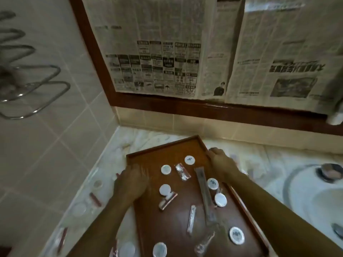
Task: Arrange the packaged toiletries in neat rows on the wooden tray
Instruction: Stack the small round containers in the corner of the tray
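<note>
Packaged toiletries — round white discs (166, 169), a long grey sachet (205, 192) and small clear wrapped sticks (191, 218) — lie scattered, not in rows, across a rectangular reddish-brown wooden tray (163, 149) on a pale marble counter (278, 160). We see the left hand (130, 182) laid over the tray's left rim, fingers blurred, so we cannot tell its grasp. The right hand (221, 164) curls its fingers round the right rim. A white sink (306, 191) lies to the right — newspaper sheets (167, 52) cover the mirror behind.
</note>
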